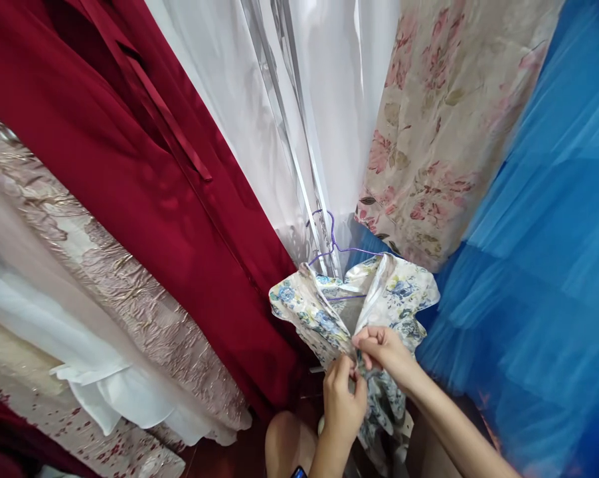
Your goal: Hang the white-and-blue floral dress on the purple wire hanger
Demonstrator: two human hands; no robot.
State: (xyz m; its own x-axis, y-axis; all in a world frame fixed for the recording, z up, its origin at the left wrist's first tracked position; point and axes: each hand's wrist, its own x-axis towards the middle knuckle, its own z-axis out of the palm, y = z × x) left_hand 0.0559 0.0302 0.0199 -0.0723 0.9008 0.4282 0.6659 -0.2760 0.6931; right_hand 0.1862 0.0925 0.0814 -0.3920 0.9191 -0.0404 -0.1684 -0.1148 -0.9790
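A white dress with blue flowers (402, 292) hangs on a thin purple hanger (334, 239), low in front of me. Its V-shaped opening runs down from the shoulders to a point in the middle. At that point my right hand (386, 352) pinches the fabric edge between thumb and fingers. Just below and to the left, my left hand (343, 392) is closed on the dress along the same line. Any small fastener under the fingertips is hidden. Beneath the hands the lower part of the dress hangs in folds.
Behind hang a white garment with satin ribbons (289, 126), a beige floral garment (429, 133) and a blue tulle one (533, 265). Dark red cloth (180, 219) hangs to the left, beside textured pink fabric (115, 265). My knee (287, 438) and part of a phone-like object (298, 472) show below.
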